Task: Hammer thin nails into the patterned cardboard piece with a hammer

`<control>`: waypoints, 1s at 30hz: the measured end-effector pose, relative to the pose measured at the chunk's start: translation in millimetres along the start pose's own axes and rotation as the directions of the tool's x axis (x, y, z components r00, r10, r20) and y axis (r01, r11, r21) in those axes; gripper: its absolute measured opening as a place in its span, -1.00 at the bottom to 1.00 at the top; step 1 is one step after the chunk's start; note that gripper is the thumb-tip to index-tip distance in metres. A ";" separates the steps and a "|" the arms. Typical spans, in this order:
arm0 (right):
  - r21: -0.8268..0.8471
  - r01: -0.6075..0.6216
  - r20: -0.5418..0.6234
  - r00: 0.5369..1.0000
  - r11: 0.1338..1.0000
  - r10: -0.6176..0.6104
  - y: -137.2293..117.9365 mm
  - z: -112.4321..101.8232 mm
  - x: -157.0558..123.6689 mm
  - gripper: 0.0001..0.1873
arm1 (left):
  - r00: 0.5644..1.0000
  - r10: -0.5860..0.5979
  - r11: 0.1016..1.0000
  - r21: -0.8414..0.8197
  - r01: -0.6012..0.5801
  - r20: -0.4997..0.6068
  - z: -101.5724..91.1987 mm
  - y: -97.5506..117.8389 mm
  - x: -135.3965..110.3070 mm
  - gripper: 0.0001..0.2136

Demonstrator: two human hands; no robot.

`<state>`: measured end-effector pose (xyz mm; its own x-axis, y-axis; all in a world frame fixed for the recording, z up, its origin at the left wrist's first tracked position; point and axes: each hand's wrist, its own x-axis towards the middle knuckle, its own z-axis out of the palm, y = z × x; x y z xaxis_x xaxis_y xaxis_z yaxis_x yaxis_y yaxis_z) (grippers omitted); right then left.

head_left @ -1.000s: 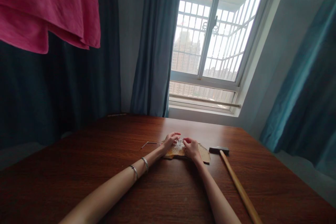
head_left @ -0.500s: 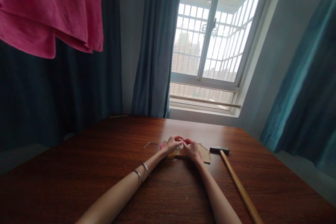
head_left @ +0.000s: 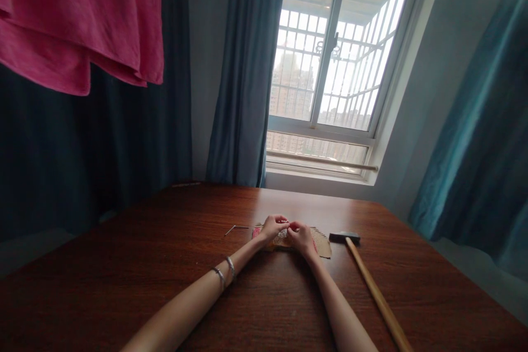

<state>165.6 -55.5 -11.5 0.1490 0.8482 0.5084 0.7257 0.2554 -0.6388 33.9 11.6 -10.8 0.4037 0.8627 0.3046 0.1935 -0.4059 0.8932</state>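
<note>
My left hand [head_left: 273,227], with two silver bangles [head_left: 225,271] on its wrist, is closed in a pinch. My right hand [head_left: 302,237] pinches close beside it, fingertips nearly meeting. Whatever is between the fingers is too small to make out. Under both hands lies a flat piece of brown cardboard [head_left: 324,246] with pink and whitish patterned material on it, partly covered by the hands. A thin bent metal piece [head_left: 236,227] rests on the table just left of the cardboard.
A hammer [head_left: 346,237] with a long wooden handle lies to the right on the brown wooden table [head_left: 173,264]. Behind the table are blue curtains [head_left: 243,77] and a barred window [head_left: 322,82]. A pink cloth [head_left: 82,27] hangs at the upper left.
Both hands stay over the cardboard, with only slight finger movement as the fingertips keep together. The view has shifted a little; the hammer and the metal piece lie where they were.
</note>
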 end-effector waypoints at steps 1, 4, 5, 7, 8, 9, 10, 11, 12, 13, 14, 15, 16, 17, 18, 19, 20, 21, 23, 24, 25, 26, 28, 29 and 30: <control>-0.004 0.001 -0.001 1.000 1.000 -0.001 -0.1 -0.1 0.0 -0.77 | 1.000 -0.003 1.000 0.002 0.003 -0.001 -0.1 0.3 -0.3 -0.77; -0.015 0.000 -0.003 1.000 1.000 0.000 -0.6 -1.1 -0.4 -0.77 | 1.000 -0.007 1.000 0.007 0.007 -0.004 -0.6 2.7 -1.9 -0.78; -0.019 -0.001 -0.002 1.000 1.000 0.001 -1.0 -1.6 -0.8 -0.77 | 1.000 -0.008 1.000 0.008 0.008 -0.003 -0.7 3.9 -2.5 -0.78; -0.025 -0.003 0.001 1.000 1.000 0.003 -2.7 -2.1 -2.1 -0.78 | 1.000 -0.010 1.000 0.012 0.010 -0.002 -1.0 6.0 -3.4 -0.79; -0.028 -0.005 0.004 1.000 1.000 0.005 -4.0 -2.3 -2.9 -0.78 | 1.000 -0.011 1.000 0.011 0.011 -0.001 -1.1 6.7 -3.7 -0.79; -0.031 -0.006 0.007 1.000 0.999 0.006 -5.8 -2.5 -3.5 -0.79 | 1.000 -0.009 1.000 0.009 0.009 0.002 -1.2 7.0 -3.9 -0.79; -0.034 -0.007 0.012 1.000 0.999 0.007 -7.9 -3.3 -3.8 -0.79 | 1.000 -0.005 1.000 0.006 0.005 0.003 -1.2 6.8 -3.9 -0.79; -0.036 -0.007 0.019 1.000 0.999 0.007 -10.4 -4.9 -3.5 -0.79 | 1.000 0.002 1.000 0.002 -0.002 0.002 -1.1 6.1 -3.7 -0.80; -0.038 -0.005 0.028 1.000 0.999 0.006 -13.2 -8.1 -2.6 -0.79 | 1.000 0.009 1.000 -0.003 -0.009 0.003 -1.0 5.1 -3.4 -0.80; -0.041 -0.003 0.036 0.999 0.999 0.004 -16.1 -13.2 -1.0 -0.79 | 1.000 0.014 1.000 -0.009 -0.014 0.002 -0.7 3.8 -3.0 -0.81; -0.046 -0.001 0.042 0.999 0.999 0.003 -18.9 -20.6 1.1 -0.79 | 1.000 0.017 1.000 -0.017 -0.017 0.001 -0.4 2.4 -2.5 -0.80; -0.055 0.000 0.044 0.999 0.999 0.003 -21.5 -30.7 3.2 -0.78 | 1.000 0.017 1.000 -0.023 -0.017 -0.001 0.0 1.1 -1.9 -0.80; -0.068 -0.002 0.040 0.999 0.998 0.005 -23.6 -43.4 4.8 -0.77 | 1.000 0.012 1.000 -0.027 -0.012 -0.002 0.5 -0.1 -1.4 -0.79; -0.086 -0.009 0.031 0.999 0.996 0.012 -25.0 -58.2 5.2 -0.76 | 1.000 0.006 1.000 -0.029 -0.006 -0.002 0.9 -0.9 -1.0 -0.79; -0.109 -0.023 0.018 1.000 0.994 0.026 -25.6 -74.8 3.6 -0.75 | 1.000 -0.001 1.000 -0.029 0.001 -0.001 1.2 -1.3 -0.8 -0.78; -0.135 -0.043 0.003 0.999 0.990 0.044 -25.0 -92.3 -0.7 -0.74 | 1.000 -0.008 1.000 -0.028 0.008 0.002 1.4 -1.3 -0.7 -0.78; -0.165 -0.074 -0.021 0.997 0.984 0.071 -23.1 -109.8 -8.1 -0.72 | 1.000 -0.017 1.000 -0.026 0.017 0.005 1.6 -0.9 -1.0 -0.78; -0.197 -0.111 -0.047 0.993 0.974 0.104 -19.9 -126.5 -18.9 -0.70 | 1.000 -0.026 0.999 -0.025 0.027 0.007 1.7 -0.1 -1.4 -0.78; -0.252 -0.186 -0.097 0.981 0.950 0.166 -9.5 -154.9 -49.9 -0.66 | 0.999 -0.037 0.999 -0.027 0.037 0.007 1.7 2.0 -2.7 -0.78; -0.291 -0.236 -0.130 0.970 0.927 0.206 -2.8 -165.5 -69.2 -0.64 | 0.999 -0.039 0.999 -0.029 0.039 0.004 1.6 3.2 -3.4 -0.78; -0.368 -0.318 -0.181 0.946 0.874 0.268 4.3 -173.4 -89.8 -0.63 | 0.999 -0.038 0.999 -0.034 0.038 0.002 1.6 4.3 -3.9 -0.78; -0.437 -0.399 -0.233 0.916 0.806 0.326 11.3 -178.8 -110.7 -0.60 | 0.999 -0.036 0.999 -0.041 0.036 0.000 1.6 5.2 -4.4 -0.77; -0.540 -0.483 -0.297 0.876 0.690 0.381 22.8 -183.2 -149.6 -0.53 | 0.999 -0.034 0.998 -0.051 0.034 0.000 1.5 6.8 -4.9 -0.77; -0.580 -0.496 -0.312 0.868 0.647 0.386 26.5 -183.1 -165.8 -0.51 | 0.999 -0.036 0.998 -0.051 0.036 -0.002 1.4 7.3 -5.0 -0.77; -0.611 -0.494 -0.318 0.869 0.619 0.379 28.6 -182.3 -179.0 -0.53 | 0.999 -0.040 0.998 -0.048 0.040 -0.006 1.3 7.8 -5.0 -0.77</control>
<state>282.1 -284.7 -15.5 0.6182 0.6861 0.3835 0.7860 -0.5438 -0.2939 34.6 3.8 -5.8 0.3903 0.8801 0.2704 0.1667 -0.3564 0.9194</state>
